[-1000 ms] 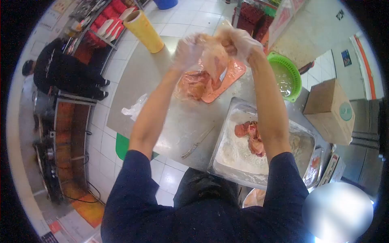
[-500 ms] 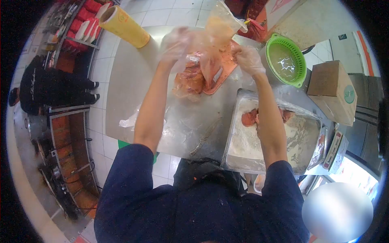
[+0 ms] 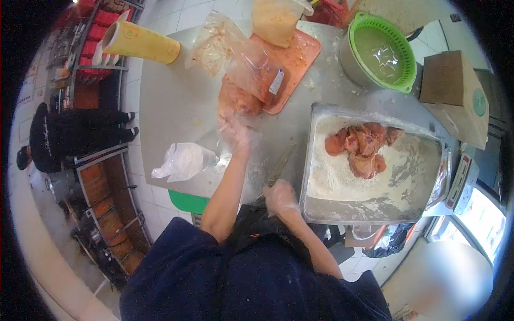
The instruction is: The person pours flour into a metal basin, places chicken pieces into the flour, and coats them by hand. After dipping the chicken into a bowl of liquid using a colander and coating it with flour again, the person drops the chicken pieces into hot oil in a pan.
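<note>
A clear plastic bag of raw meat (image 3: 239,99) lies on the steel table, its lower end against my left hand (image 3: 235,135). That hand wears a thin clear glove, and motion blur smears its fingers. At the table's front edge, my gloved right hand (image 3: 282,197) is closed around the handle end of a knife (image 3: 279,165), whose blade points away from me. Beyond the meat, an orange-pink tray (image 3: 305,51) lies partly under the bag. A bag of pale yellowish contents (image 3: 274,21) sits at the tray's far end.
To the right, a metal tray (image 3: 369,216) holds flour and raw meat pieces (image 3: 364,147). Behind it are a green-rimmed basin (image 3: 409,69) and a cardboard box (image 3: 450,88). A white plastic bag (image 3: 184,162) and a yellow roll (image 3: 142,41) are left. A person (image 3: 75,131) stands far left.
Both hands have come back toward me from the far side of the table. My right hand has moved from beside the orange-pink tray to the knife. My left hand has dropped to the meat bag's near end.
</note>
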Available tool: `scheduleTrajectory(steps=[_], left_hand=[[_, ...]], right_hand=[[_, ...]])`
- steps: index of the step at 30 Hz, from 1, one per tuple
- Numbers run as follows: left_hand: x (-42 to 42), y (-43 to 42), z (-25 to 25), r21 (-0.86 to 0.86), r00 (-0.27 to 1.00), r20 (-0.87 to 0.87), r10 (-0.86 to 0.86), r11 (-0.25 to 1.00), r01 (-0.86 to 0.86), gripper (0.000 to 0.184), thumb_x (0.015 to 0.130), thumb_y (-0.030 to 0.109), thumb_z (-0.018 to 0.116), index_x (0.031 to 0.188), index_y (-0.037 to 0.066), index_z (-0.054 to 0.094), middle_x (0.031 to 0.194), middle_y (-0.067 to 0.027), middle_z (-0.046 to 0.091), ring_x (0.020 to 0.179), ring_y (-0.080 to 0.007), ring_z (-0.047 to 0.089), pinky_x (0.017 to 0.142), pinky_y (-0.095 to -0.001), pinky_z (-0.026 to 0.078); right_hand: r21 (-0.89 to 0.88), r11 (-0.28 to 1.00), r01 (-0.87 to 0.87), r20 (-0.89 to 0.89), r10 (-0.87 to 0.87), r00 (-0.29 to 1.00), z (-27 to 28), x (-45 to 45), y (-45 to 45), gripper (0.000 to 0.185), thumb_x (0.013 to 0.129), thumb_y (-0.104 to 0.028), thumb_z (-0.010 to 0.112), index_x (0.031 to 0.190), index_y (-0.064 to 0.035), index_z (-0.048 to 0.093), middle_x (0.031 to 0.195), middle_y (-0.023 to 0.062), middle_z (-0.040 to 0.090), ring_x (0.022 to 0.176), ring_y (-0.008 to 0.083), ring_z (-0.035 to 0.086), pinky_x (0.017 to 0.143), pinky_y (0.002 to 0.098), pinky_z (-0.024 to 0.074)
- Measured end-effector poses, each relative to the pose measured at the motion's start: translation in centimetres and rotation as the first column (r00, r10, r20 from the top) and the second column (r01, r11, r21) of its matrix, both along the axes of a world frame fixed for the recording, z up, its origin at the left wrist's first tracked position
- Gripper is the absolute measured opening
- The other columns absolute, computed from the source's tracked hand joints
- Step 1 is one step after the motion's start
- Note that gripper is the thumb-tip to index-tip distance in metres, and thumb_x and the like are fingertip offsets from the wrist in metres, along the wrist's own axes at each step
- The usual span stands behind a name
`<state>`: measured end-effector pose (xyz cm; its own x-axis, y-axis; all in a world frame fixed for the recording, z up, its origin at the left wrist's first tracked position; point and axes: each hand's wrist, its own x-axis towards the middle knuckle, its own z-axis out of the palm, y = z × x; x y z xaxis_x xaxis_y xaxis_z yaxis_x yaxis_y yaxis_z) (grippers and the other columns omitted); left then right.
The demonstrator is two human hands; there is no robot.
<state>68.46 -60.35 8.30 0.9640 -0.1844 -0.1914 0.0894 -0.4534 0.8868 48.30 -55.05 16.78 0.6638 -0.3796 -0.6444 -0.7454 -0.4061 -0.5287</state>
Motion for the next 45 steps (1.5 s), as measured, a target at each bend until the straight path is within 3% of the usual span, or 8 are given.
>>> scheduleTrajectory(steps=[3,7,18,22,34,40,43,45], left_hand=[[-1.0,-2.9,6.6,-0.492,0.999,0.0,-0.039,0.87,0.035,0.032,0.104,0.032,0.053,0.116,0.004,0.062,0.104,-0.0129,0.069,0.094,-0.0271,0.067,0.085,-0.0423,0.051],[2.6,-5.1,13.8,0.173,0.755,0.616,-0.225,0.974,0.15,0.029,0.107,0.031,0.049,0.104,0.004,0.06,0.091,-0.0123,0.069,0.074,-0.0186,0.065,0.067,-0.0361,0.051],[4.3,-2.9,35.7,0.414,0.593,0.52,-0.615,0.788,0.455,0.037,0.104,0.032,0.055,0.112,-0.001,0.068,0.099,-0.011,0.071,0.089,-0.0173,0.065,0.084,-0.0334,0.051],[7.1,-6.2,38.8,0.573,0.175,0.519,-0.837,0.493,0.655,0.037,0.102,0.037,0.06,0.117,0.004,0.069,0.102,-0.0141,0.069,0.091,-0.0206,0.064,0.086,-0.0344,0.051],[5.0,-16.7,21.9,0.631,0.346,-0.083,-0.935,0.219,0.744,0.078,0.093,0.067,0.056,0.13,-0.002,0.06,0.12,-0.0263,0.068,0.108,-0.0398,0.067,0.094,-0.0475,0.051],[6.2,-10.8,15.8,0.899,0.071,0.32,-0.945,0.326,0.292,0.051,0.096,0.049,0.061,0.12,0.005,0.067,0.098,-0.0224,0.071,0.094,-0.0332,0.069,0.085,-0.0463,0.054],[4.1,-10.4,16.3,0.501,0.433,0.327,-0.84,0.542,0.674,0.033,0.101,0.031,0.056,0.119,0.004,0.066,0.093,-0.018,0.07,0.086,-0.0312,0.068,0.08,-0.0457,0.054],[4.1,-10.4,14.4,0.418,0.072,0.766,-0.639,0.58,0.699,0.03,0.102,0.022,0.054,0.121,0.0,0.062,0.077,-0.0164,0.061,0.065,-0.0322,0.06,0.06,-0.0453,0.048]], right_hand=[[0.245,0.831,0.499,-0.284,-0.431,0.857,-1.1,0.0,1.0,0.039,0.095,-0.027,0.054,0.102,0.0088,0.069,0.11,0.0333,0.065,0.108,0.0475,0.064,0.094,0.0517,0.0521],[0.042,0.887,0.46,0.055,-0.462,0.885,-3.0,-0.3,4.4,0.028,0.091,-0.012,0.054,0.102,0.0068,0.072,0.101,0.0257,0.069,0.096,0.038,0.07,0.088,0.0466,0.057],[0.618,0.556,0.555,0.177,-0.787,0.591,6.4,-1.8,1.2,0.04,0.097,-0.023,0.05,0.121,0.0089,0.054,0.101,0.0354,0.064,0.096,0.0504,0.065,0.088,0.057,0.0493],[-0.206,0.862,0.464,0.635,-0.243,0.733,11.0,-8.5,-6.0,0.04,0.1,-0.026,0.049,0.125,0.0057,0.054,0.097,0.0288,0.067,0.092,0.046,0.066,0.087,0.0541,0.0504],[-0.451,0.703,0.55,0.473,-0.335,0.815,13.2,-5.4,-22.5,0.052,0.102,-0.048,0.051,0.092,0.0007,0.065,0.077,0.0213,0.068,0.074,0.0426,0.067,0.068,0.049,0.0516],[-0.671,0.646,0.363,0.386,-0.114,0.915,11.9,-1.1,-21.5,0.043,0.103,-0.042,0.051,0.083,-0.0075,0.068,0.076,0.0173,0.069,0.074,0.0378,0.069,0.066,0.047,0.0545],[-0.746,0.557,0.365,0.52,0.145,0.841,10.6,3.7,-22.2,0.027,0.098,-0.032,0.059,0.083,-0.0117,0.069,0.071,0.0118,0.067,0.067,0.0312,0.069,0.057,0.0422,0.0541],[-0.787,0.505,0.355,0.521,0.235,0.82,9.8,7.6,-23.8,0.024,0.097,-0.03,0.061,0.083,-0.0126,0.07,0.07,0.0118,0.066,0.063,0.0302,0.068,0.055,0.042,0.0533]])
